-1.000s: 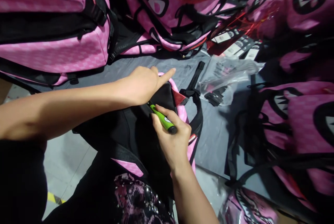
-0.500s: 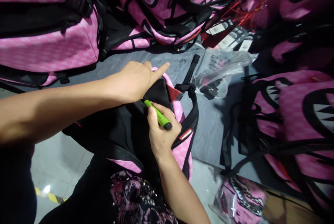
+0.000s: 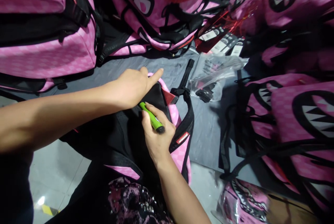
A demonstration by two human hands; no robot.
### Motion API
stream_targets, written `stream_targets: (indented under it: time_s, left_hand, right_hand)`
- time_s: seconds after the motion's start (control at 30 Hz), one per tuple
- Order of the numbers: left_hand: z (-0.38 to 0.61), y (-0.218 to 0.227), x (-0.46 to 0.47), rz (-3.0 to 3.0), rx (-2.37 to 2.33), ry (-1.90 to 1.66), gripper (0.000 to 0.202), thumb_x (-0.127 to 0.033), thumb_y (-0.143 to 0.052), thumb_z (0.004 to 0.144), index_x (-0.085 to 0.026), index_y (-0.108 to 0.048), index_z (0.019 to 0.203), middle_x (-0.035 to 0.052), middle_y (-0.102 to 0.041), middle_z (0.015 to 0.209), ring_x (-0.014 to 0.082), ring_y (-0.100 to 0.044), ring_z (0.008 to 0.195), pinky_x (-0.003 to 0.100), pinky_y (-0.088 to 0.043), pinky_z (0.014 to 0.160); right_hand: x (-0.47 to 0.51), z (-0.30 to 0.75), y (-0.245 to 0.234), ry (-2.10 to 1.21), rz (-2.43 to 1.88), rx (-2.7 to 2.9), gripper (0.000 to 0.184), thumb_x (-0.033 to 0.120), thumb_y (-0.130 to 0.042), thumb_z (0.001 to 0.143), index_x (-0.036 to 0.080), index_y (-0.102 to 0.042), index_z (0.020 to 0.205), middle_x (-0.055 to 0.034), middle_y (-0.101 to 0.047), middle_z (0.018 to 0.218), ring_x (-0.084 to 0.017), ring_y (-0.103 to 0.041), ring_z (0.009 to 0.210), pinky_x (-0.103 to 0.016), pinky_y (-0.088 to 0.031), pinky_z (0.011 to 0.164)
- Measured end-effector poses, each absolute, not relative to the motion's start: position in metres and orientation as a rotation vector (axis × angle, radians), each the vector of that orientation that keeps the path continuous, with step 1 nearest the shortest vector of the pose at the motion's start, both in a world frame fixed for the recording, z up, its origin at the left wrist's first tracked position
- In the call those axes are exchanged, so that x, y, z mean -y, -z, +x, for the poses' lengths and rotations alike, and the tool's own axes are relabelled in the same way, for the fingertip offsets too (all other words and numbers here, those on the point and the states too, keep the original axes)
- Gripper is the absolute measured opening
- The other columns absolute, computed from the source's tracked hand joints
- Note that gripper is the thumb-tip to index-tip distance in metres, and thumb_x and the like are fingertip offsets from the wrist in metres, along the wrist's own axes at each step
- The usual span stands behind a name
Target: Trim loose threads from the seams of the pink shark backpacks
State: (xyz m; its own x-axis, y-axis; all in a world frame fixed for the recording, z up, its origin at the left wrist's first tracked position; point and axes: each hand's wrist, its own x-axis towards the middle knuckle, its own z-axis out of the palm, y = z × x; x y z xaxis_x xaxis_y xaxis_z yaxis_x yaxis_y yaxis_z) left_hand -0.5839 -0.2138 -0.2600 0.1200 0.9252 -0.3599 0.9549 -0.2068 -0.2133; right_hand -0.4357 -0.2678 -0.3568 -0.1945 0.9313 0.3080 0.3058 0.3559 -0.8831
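head: our right hand point(image 3: 159, 140) grips a green tool point(image 3: 156, 123), likely light, best held mid-barrel; left hand point(image 3: 132, 86) over the backpack point(image 3: 156, 95), grip unclear.

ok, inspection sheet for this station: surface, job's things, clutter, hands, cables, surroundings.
Surface: grey tabletop, partly covered.
Job's things: black-and-pink backpack under both hands; green tool, tip hard to make out.
Clutter: clear plastic bag, black pieces in or under it; tags; red strings.
Hands: left hand on the backpack, one digit extended; right hand gripping the green tool.
Cables: nothing seen.
Surroundings: pink backpacks left, ahead and right; tiled floor below.
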Motion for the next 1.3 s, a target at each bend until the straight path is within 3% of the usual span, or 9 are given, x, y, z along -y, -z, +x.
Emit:
stream_targets:
  time_s: [0.4,1.1,1.3]
  left_hand:
    - [-0.587,0.267,0.216,2.313,-1.934,0.563,0.085,0.001,-0.036,0.084,-0.019,-0.007,0.161,0.0182,-0.059,0.113,0.0286,-0.071,0.08,0.034,-0.051,0.064]
    - [-0.588,0.273,0.216,2.357,-1.967,0.507,0.081,-0.003,-0.042,0.086,-0.018,-0.013,0.16,0.0161,-0.061,0.109,0.0261,-0.072,0.076,0.031,-0.05,0.06]
    - [-0.585,0.268,0.214,2.281,-1.981,0.564,0.086,-0.003,-0.046,0.084,-0.018,-0.009,0.161,0.0169,-0.06,0.113,0.0284,-0.072,0.082,0.034,-0.054,0.067]
  right_hand:
    - [0.264,-0.431,0.356,-1.039,-0.983,1.735,0.022,0.016,-0.063,0.089,0.02,-0.071,0.109,-0.0077,-0.074,0.118,-0.02,-0.071,0.111,-0.037,-0.058,0.1]
    - [0.257,-0.428,0.351,-0.921,-0.891,1.904,0.022,0.014,-0.062,0.089,0.017,-0.071,0.109,-0.0096,-0.075,0.116,-0.02,-0.073,0.107,-0.033,-0.059,0.098]
    - [0.252,-0.429,0.356,-0.993,-0.862,1.912,0.023,0.014,-0.061,0.089,0.017,-0.071,0.109,-0.0101,-0.074,0.118,-0.02,-0.072,0.108,-0.034,-0.059,0.099]
